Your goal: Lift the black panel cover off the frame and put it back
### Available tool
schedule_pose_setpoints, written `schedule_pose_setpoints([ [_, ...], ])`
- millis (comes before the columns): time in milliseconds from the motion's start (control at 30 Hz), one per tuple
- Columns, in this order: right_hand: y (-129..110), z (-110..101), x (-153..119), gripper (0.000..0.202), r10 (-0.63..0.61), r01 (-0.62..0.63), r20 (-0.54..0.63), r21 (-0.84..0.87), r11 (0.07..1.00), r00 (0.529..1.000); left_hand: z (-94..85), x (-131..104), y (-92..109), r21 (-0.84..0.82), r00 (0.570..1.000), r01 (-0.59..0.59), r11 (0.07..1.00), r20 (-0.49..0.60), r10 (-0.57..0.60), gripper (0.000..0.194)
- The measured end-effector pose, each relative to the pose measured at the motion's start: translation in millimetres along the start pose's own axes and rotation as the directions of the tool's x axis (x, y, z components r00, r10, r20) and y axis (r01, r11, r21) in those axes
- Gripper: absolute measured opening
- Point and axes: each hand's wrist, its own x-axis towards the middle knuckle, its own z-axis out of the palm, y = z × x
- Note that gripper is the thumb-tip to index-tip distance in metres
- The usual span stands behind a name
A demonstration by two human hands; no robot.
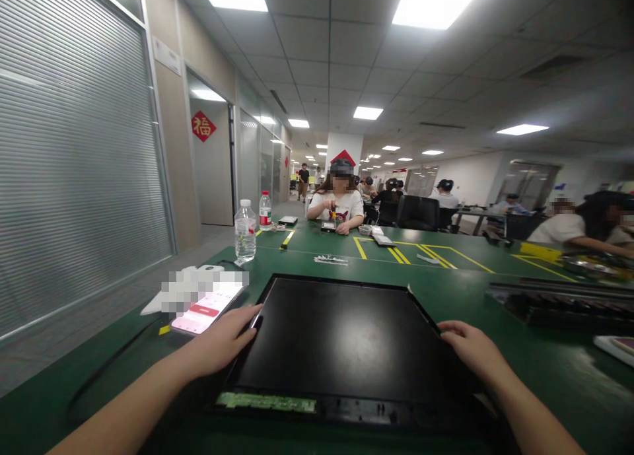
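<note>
A black display panel (341, 336) lies in front of me, its dark face up and reflecting light. A green circuit board strip (267, 402) runs along part of its near edge. My left hand (230, 336) grips the panel's left edge, thumb on top of the frame. On the opposite side my right hand (465, 346) grips the right edge, with some fingers hidden below it. Close to my left hand is a lit phone (212, 308), beside a white item (188, 286) that is partly blurred.
Two water bottles, a clear one (246, 230) and a red-labelled one (265, 212), stand at the back left. A dark slotted tray (559, 303) is to the right. Across the green table (292, 260) a person (341, 201) works with a screwdriver. Yellow tape marks the tabletop.
</note>
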Motion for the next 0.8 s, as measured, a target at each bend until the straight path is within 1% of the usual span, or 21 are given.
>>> schedule_pose_setpoints([
  [67,3.7,2.0,1.9,0.026,0.009,-0.008,0.007,-0.035,0.999,1.000,-1.3,-0.2,1.3,-0.006,1.000,-0.008,1.000,-0.009,0.008,0.051],
  [167,6.1,5.2,2.8,0.029,-0.011,0.012,0.014,-0.085,0.996,1.000,-2.7,0.3,1.6,-0.005,1.000,-0.028,1.000,-0.007,0.028,0.047],
  [300,6.4,7.4,2.3,0.032,-0.039,0.041,0.029,-0.098,0.994,0.999,-2.1,1.2,-0.4,-0.007,0.999,0.016,1.000,-0.030,-0.016,0.048],
  [500,2.5,5.7,-0.6,0.034,-0.039,0.045,0.066,-0.093,0.995,0.997,-0.8,1.0,-1.7,-0.095,0.998,0.052,0.994,-0.037,-0.056,0.047],
  [667,-1.3,4.1,-2.5,0.029,-0.051,0.056,0.059,-0.096,0.994,0.997,-3.6,0.1,2.5,-0.158,0.994,0.099,0.982,-0.036,-0.106,0.048],
  [733,-1.5,4.0,-2.3,0.030,-0.052,0.058,0.059,-0.105,0.993,0.997,-5.5,0.5,3.5,-0.205,0.992,0.102,0.973,-0.054,-0.116,0.048],
  [800,-1.4,4.4,-1.7,0.032,-0.051,0.059,0.065,-0.125,0.990,0.997,-7.5,1.7,4.2,-0.291,0.988,0.100,0.951,-0.083,-0.129,0.047],
])
